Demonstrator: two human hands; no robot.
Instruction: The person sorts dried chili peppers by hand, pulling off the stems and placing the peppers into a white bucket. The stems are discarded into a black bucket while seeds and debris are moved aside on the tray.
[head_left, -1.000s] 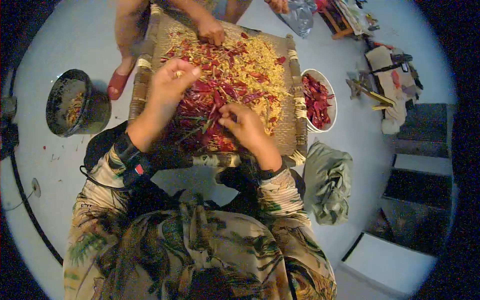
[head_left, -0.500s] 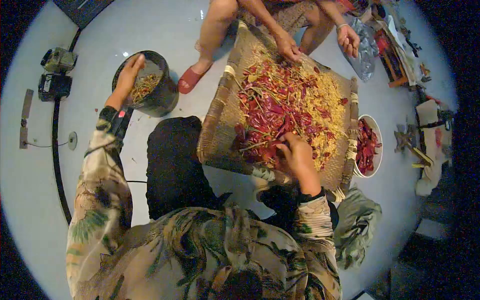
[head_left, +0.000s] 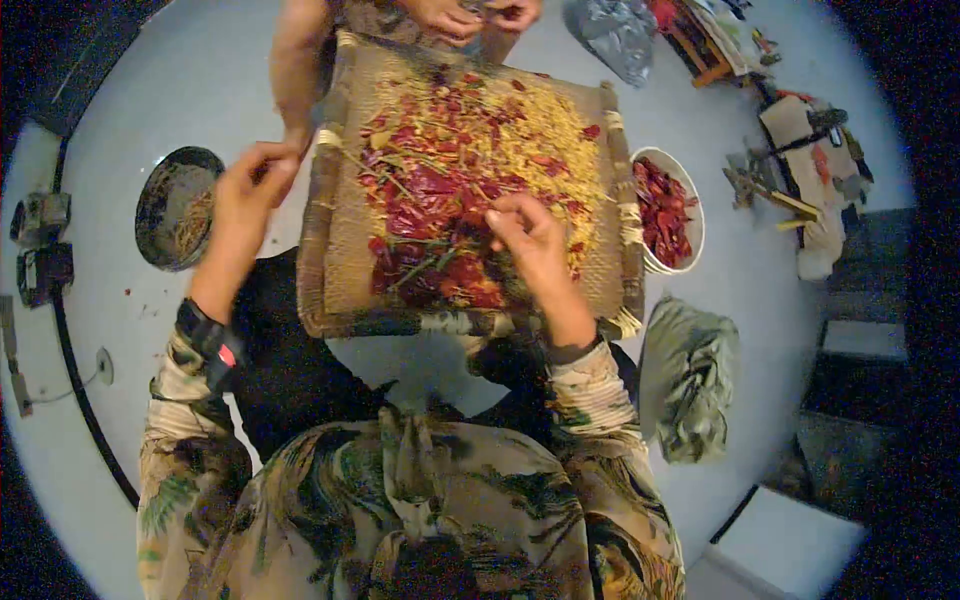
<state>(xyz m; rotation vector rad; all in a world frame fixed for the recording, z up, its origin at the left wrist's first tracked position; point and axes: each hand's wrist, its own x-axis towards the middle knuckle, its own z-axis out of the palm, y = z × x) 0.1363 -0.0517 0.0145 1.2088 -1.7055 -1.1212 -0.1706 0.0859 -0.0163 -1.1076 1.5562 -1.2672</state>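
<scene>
A square woven tray (head_left: 312, 255) lies across my knees, covered with dried red chili peppers (head_left: 425, 190), stems and loose yellow seeds (head_left: 530, 130). Over the peppers, my right hand (head_left: 535, 245) has thumb and fingers pinched at a dark red dried chili pepper, mostly hidden by the fingertips. My left hand (head_left: 250, 190) is in the air beside the tray's left rim, fingers loosely curled with a gap to the thumb, and nothing shows in it. On the floor to the left stands a black bucket (head_left: 150, 225) with stems and scraps inside.
Another person sits across the tray, both hands (head_left: 480, 18) above its far edge. A white bucket (head_left: 697, 235) of red chilies stands right of the tray. A green-grey cloth or bag (head_left: 690, 380) and a grey plastic bag (head_left: 612, 35) lie on the floor.
My left hand has moved from over the black bucket back toward the tray. My right hand stays over the chilies. The other person's hands have come together, and the view has shifted.
</scene>
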